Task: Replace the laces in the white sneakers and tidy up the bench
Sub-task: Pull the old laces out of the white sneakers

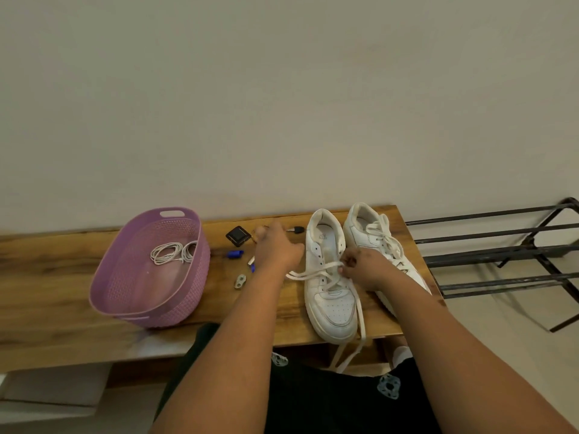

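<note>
Bench (62, 270): two sneakers are standing at its right end, heels toward the back edge. Near sneaker (329, 277): its lace (313, 272) is lying half-threaded, ends trailing over the front edge. Right hand (365, 266) is pinching the lace at the eyelets. Left hand (275, 245) is hovering blurred over small items mid-bench; grip unclear. Far sneaker (376, 239) is sitting laced. Basket (125, 277), left of centre, is holding coiled laces (172, 252).
</note>
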